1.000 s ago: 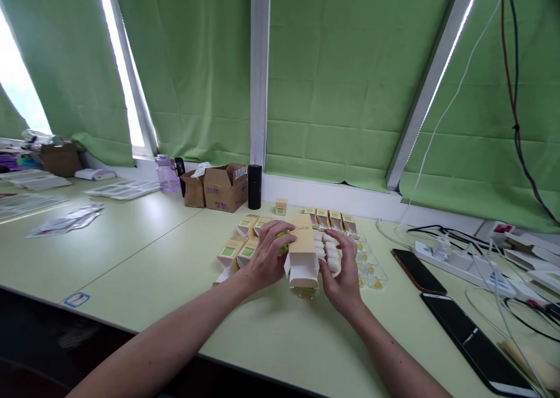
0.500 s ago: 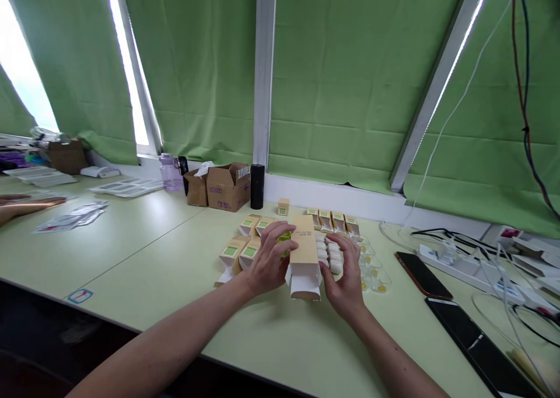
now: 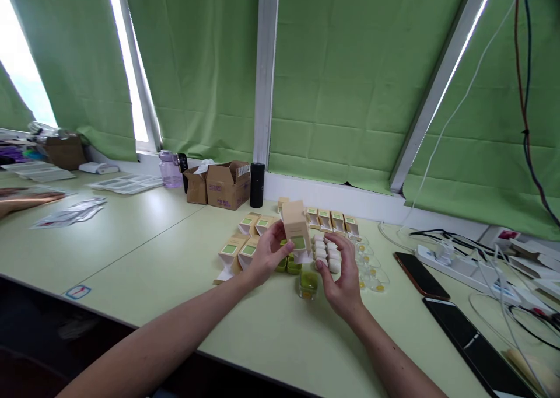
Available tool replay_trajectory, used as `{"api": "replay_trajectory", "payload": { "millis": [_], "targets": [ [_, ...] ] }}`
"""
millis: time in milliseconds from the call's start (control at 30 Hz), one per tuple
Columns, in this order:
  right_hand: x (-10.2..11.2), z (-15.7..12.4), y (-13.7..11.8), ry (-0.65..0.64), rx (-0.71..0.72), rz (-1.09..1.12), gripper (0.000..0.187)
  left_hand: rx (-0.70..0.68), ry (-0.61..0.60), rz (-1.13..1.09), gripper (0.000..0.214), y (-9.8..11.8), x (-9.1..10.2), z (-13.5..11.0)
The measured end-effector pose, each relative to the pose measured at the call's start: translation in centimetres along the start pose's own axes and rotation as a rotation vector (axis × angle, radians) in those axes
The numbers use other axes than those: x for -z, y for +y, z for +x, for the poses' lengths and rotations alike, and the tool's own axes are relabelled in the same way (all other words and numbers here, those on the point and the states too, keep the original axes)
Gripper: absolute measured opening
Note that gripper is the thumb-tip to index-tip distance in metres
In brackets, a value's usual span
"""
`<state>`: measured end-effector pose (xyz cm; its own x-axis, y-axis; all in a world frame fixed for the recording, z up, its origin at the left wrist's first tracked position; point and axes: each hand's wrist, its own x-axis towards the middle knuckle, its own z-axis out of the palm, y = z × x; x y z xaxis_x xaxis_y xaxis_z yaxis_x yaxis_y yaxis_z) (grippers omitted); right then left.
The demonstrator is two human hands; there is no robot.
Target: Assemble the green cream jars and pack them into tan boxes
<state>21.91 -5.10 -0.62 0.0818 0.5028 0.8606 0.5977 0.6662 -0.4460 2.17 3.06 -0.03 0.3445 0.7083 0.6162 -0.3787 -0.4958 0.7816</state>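
Observation:
My left hand [image 3: 269, 252] grips a small tan cardboard box [image 3: 296, 223] by its lower left side, tilted above the table. A green window shows on the box near its lower end. Below it stands a green cup with a clear cover [image 3: 308, 284], and more green cups [image 3: 289, 264] sit partly behind my left hand. Fingers apart, my right hand [image 3: 343, 278] hovers to the right of the box and holds nothing. Just beyond its fingertips lie rows of small white pieces [image 3: 321, 252]. Clear plastic pieces with yellow spots [image 3: 374, 272] rest to the right.
Several tan boxes with green windows [image 3: 230, 252] lie left of my hands, others [image 3: 336, 222] at the back. Farther off are a carton [image 3: 227, 187], a black cylinder [image 3: 257, 185] and a purple bottle [image 3: 170, 170]. Phones [image 3: 422, 275] and a power strip [image 3: 470, 275] occupy the right.
The box has turned and tipped: its open white flaps faced me, now its green window does. My right hand stays apart from it. The covered green cup below has come into view.

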Motion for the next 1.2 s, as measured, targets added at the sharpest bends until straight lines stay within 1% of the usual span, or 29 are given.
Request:
{"api": "replay_trajectory", "payload": {
  "millis": [133, 200, 467, 567, 667, 733, 800, 900, 1033, 1200],
  "targets": [
    [0.0, 0.0, 0.0, -0.038, 0.001, 0.025, 0.042, 0.09, 0.042, -0.052, 0.085, 0.2, -0.1, 0.1],
    [0.0, 0.0, 0.0, -0.06, 0.01, 0.032, 0.041, 0.126, 0.043, -0.054, 0.087, 0.3, -0.1, 0.1],
    [-0.3, -0.2, -0.2, -0.187, -0.021, 0.07, 0.043, 0.209, 0.025, -0.047, 0.076, 1.2, -0.8, -0.2],
    [-0.4, -0.3, 0.0, -0.187, -0.023, 0.084, 0.04, 0.217, 0.01, -0.021, 0.074, 1.2, -0.9, -0.2],
    [-0.5, -0.4, 0.3, -0.158, -0.04, 0.109, 0.037, 0.227, -0.015, 0.001, 0.072, 1.1, -0.9, -0.3],
    [-0.5, -0.4, 0.5, -0.137, -0.066, 0.127, 0.036, 0.206, -0.026, 0.018, 0.069, 1.1, -0.9, -0.3],
    [-0.6, -0.3, 0.6, -0.125, -0.096, 0.146, 0.035, 0.152, -0.027, 0.065, 0.065, 1.0, -0.7, -0.5],
    [-0.6, -0.2, 0.6, -0.106, -0.134, 0.182, 0.036, 0.049, -0.028, 0.202, 0.059, 1.0, -0.5, -0.7],
    [-0.6, -0.1, 0.6, -0.076, -0.168, 0.233, 0.037, -0.072, -0.072, 0.347, 0.057, 1.2, -0.3, -0.9],
    [-0.7, -0.3, 0.7, -0.095, -0.19, 0.25, 0.037, -0.085, -0.083, 0.455, 0.044, 1.7, -0.8, -1.2]
  ]
}}
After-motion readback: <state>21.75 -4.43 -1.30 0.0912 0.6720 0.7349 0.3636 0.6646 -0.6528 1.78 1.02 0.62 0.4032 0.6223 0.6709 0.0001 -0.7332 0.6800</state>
